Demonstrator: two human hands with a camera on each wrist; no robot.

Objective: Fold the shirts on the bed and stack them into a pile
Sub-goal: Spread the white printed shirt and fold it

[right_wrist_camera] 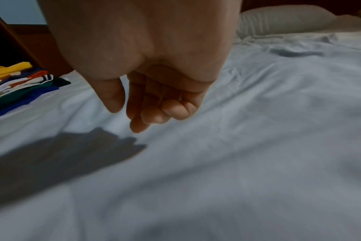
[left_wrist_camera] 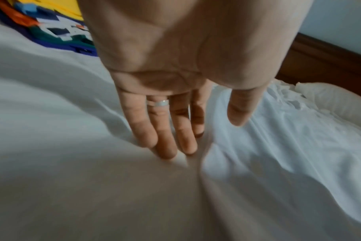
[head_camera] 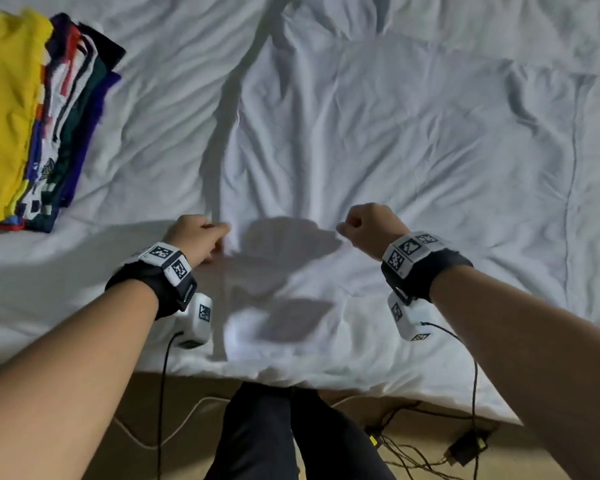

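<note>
Your left hand (left_wrist_camera: pixel 175 101) lies flat with straight fingers on the white bedding (head_camera: pixel 395 150), your right hand (right_wrist_camera: pixel 146 97) hovers loosely curled and empty, and the folded shirt pile (head_camera: pixel 21 119) sits far left, so stacking appears finished; next, confirm nothing remains.

The left hand (left_wrist_camera: pixel 175 91) reaches forward, its fingers (left_wrist_camera: pixel 165 140) straight and pointing down. The right hand (right_wrist_camera: pixel 146 91) hangs with fingers loosely curled, holding nothing.
</note>
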